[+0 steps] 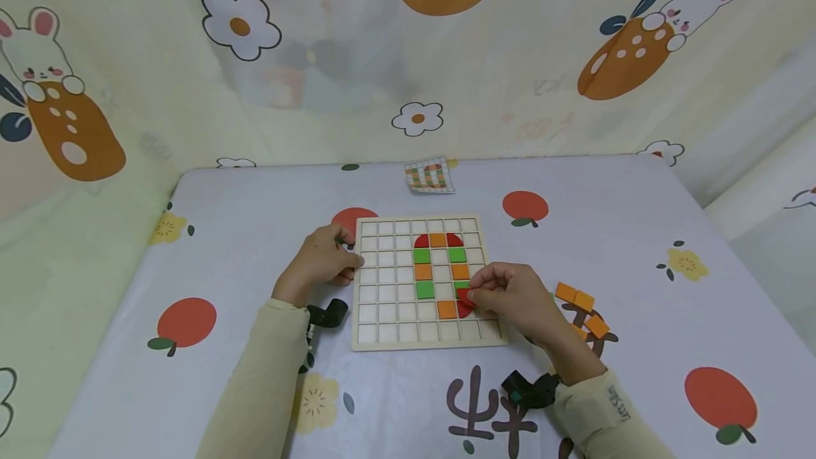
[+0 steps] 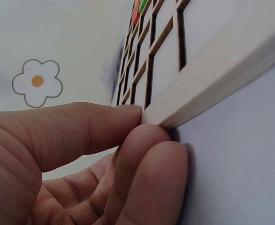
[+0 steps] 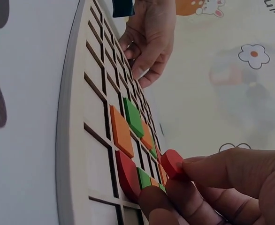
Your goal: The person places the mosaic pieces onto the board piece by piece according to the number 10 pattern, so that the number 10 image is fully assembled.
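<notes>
Red piece (image 3: pixel 172 164), rounded, was pinched between thumb and fingertips of the right hand (image 1: pixel 513 299), over the right part of the grid board (image 1: pixel 385 314); couldn't tell whether it touched anything below. Just by it, a seated red tile (image 3: pixel 128 176) filled a cell, with a seated orange tile (image 1: pixel 447 309) beside it. More green, orange and red tiles ran up the board in two columns, joined across the top. Left hand (image 1: pixel 319 261) had bent fingers pinching the board's left rim.

Board lay mid-table, well in from the left and right edges of the table (image 1: pixel 242 268). Loose orange tiles (image 1: pixel 565 292) lay off the board toward the table's right edge, near the right hand. Patterned card (image 1: pixel 430 176) lay close to the far edge, one corner lifted; patterned curtain (image 1: pixel 331 119) behind that edge.

Risks, as judged: a tilted release could have left the piece propped on a divider; the low fingertips could have nudged the seated red tile out of its cell; a slack left hand could have let the board skid; the right forearm, swung toward the right edge, could have scattered the loose tiles.
</notes>
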`<control>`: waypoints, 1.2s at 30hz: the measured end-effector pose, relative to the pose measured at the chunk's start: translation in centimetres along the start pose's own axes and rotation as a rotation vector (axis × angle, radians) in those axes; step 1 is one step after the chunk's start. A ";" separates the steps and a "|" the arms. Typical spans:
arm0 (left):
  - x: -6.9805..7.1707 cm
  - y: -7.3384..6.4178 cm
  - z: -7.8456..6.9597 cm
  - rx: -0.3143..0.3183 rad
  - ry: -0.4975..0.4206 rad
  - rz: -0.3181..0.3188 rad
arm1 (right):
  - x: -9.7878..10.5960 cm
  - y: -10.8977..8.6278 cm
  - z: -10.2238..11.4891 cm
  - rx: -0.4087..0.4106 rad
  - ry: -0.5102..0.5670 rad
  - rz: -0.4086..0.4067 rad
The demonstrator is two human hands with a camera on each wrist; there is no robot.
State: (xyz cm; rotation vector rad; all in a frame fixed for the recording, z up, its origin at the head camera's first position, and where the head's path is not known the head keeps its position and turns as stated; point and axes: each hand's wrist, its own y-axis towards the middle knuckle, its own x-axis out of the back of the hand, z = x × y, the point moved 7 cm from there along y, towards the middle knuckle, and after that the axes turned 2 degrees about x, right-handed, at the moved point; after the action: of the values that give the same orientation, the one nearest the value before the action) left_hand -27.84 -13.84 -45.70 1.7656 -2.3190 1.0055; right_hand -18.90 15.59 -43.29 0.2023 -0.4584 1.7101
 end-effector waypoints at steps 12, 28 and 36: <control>-0.1 0.1 0.0 -0.015 -0.027 0.015 | -1.0 0.4 0.3 -0.033 0.022 0.018; 0.0 0.1 0.0 -0.002 -0.027 0.011 | -3.7 1.0 0.7 -0.041 0.043 0.084; 0.0 0.1 0.0 0.000 -0.023 0.013 | -4.7 1.0 1.0 -0.089 0.023 0.074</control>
State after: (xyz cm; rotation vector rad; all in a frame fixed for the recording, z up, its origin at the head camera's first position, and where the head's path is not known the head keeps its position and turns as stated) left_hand -27.98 -13.81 -45.76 1.7735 -2.3473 0.9918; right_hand -19.12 10.80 -44.37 0.1018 -0.5297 1.7583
